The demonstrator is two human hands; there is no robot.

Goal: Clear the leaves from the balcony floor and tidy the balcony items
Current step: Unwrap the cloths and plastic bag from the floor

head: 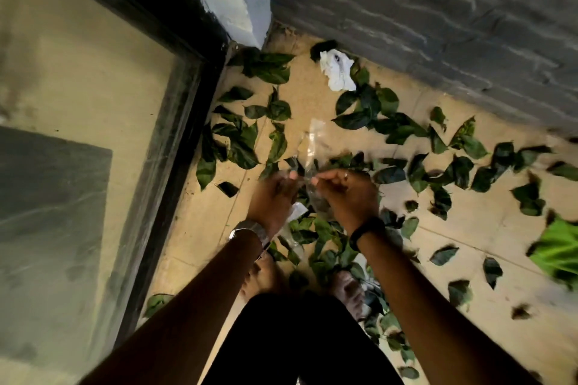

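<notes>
Both forearms reach forward and down from the bottom of the view, wrists close together above the balcony floor (469, 247). The left hand (275, 194) has its fingers curled, pinching the near edge of a clear plastic bag (312, 147); a metal watch (250, 233) sits on that wrist. The right hand (347, 194) is likewise curled, its grip closed on the same bag just beside the left, with a ring on one finger and a black band (366, 230) at the wrist. The bag hangs between the two hands and rises away from them; it is transparent and blurred, so its outline and contents are hard to make out.

Green leaves (359, 112) lie scattered over the floor, ahead of and beneath the hands and off to the right. A crumpled white cloth or paper (337, 72) lies near the grey wall (422, 25). A bright green item (560, 247) is cut off at the right edge and blurred. Bare feet show partly under the arms, among leaves.
</notes>
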